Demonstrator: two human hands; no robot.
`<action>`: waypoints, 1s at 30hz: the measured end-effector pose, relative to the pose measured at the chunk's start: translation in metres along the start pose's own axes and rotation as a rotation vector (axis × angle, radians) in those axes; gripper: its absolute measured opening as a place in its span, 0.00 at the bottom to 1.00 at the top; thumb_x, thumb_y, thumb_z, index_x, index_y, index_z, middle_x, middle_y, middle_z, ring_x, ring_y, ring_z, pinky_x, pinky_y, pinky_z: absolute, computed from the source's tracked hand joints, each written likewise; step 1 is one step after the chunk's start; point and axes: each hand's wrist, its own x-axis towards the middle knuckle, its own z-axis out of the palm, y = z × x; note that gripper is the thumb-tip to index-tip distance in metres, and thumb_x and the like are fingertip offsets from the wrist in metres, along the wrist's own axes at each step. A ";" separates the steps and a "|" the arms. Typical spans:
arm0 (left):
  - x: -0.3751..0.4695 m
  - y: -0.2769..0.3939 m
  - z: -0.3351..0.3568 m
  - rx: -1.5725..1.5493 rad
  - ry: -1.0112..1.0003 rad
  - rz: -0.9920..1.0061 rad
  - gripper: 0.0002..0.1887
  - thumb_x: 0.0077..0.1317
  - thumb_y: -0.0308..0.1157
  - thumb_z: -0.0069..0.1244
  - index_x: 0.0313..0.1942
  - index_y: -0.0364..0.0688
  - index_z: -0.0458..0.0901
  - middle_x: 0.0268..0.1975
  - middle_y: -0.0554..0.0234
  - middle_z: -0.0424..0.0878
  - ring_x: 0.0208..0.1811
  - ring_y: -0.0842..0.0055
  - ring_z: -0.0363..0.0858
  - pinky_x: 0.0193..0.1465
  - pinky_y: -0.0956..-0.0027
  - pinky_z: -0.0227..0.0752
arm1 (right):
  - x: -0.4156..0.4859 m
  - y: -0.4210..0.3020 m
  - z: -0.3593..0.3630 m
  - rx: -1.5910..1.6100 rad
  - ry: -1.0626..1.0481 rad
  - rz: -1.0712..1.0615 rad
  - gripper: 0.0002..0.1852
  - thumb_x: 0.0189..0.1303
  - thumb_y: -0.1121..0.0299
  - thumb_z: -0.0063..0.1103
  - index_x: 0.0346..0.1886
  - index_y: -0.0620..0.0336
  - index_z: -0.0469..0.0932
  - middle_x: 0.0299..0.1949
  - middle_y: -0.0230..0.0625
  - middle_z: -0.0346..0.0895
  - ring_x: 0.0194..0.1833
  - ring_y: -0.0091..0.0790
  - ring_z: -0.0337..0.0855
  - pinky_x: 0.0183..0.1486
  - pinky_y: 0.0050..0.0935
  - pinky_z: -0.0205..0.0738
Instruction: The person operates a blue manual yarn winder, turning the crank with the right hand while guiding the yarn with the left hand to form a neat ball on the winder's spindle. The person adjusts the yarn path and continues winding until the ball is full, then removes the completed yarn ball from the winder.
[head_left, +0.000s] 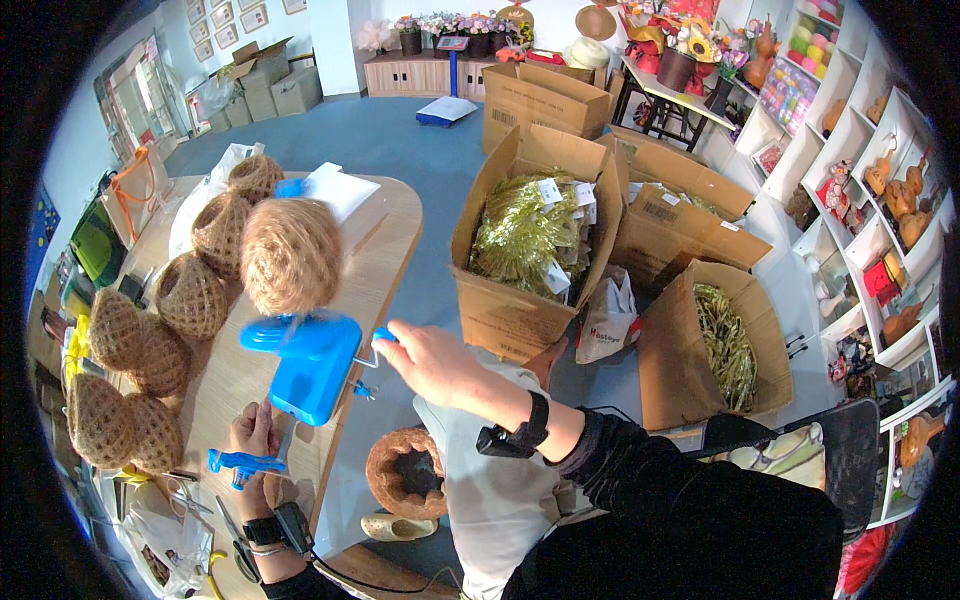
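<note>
A blue plastic yarn winder (315, 375) is fixed at the table's edge by a clamp. On top of it a ball of brown twine (291, 256) looks blurred, as if turning. My right hand (431, 364) has its fingers closed on the blue knob of the winder's crank handle (384, 334). My left hand (255, 431) is beside the winder's metal guide arm, fingers pinched together near the blue plastic guide (246, 463); whether a strand runs between them is too small to tell. Several wound twine balls (191, 296) with open centres stand in a row along the left of the table.
Scissors (238, 541) and a plastic bag (169, 536) lie at the near left of the table (386, 225). White paper (341, 191) is at its far end. Cardboard boxes (514, 322) holding shiny gold-green material stand on the floor to the right. A brown fluted basket (405, 472) is below the table edge.
</note>
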 end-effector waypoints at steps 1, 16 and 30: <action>-0.001 0.000 0.000 -0.015 -0.011 -0.006 0.24 0.77 0.47 0.50 0.23 0.43 0.73 0.15 0.73 0.69 0.14 0.88 0.64 0.17 0.77 0.53 | 0.002 0.007 -0.001 -0.008 0.029 -0.011 0.18 0.77 0.54 0.46 0.48 0.60 0.77 0.36 0.52 0.84 0.39 0.60 0.84 0.40 0.55 0.76; -0.004 0.015 0.005 -0.017 -0.002 0.018 0.24 0.78 0.45 0.48 0.24 0.41 0.74 0.15 0.73 0.68 0.14 0.86 0.63 0.18 0.76 0.54 | -0.024 0.061 0.074 -0.111 -0.053 0.180 0.22 0.78 0.51 0.44 0.48 0.64 0.74 0.29 0.52 0.82 0.35 0.59 0.84 0.37 0.56 0.75; -0.016 0.028 0.003 0.110 -0.034 -0.091 0.11 0.72 0.36 0.50 0.45 0.40 0.85 0.28 0.62 0.77 0.30 0.73 0.77 0.33 0.69 0.70 | -0.048 -0.004 0.069 0.443 -0.215 0.124 0.22 0.81 0.53 0.43 0.34 0.61 0.72 0.16 0.31 0.70 0.16 0.24 0.70 0.21 0.27 0.65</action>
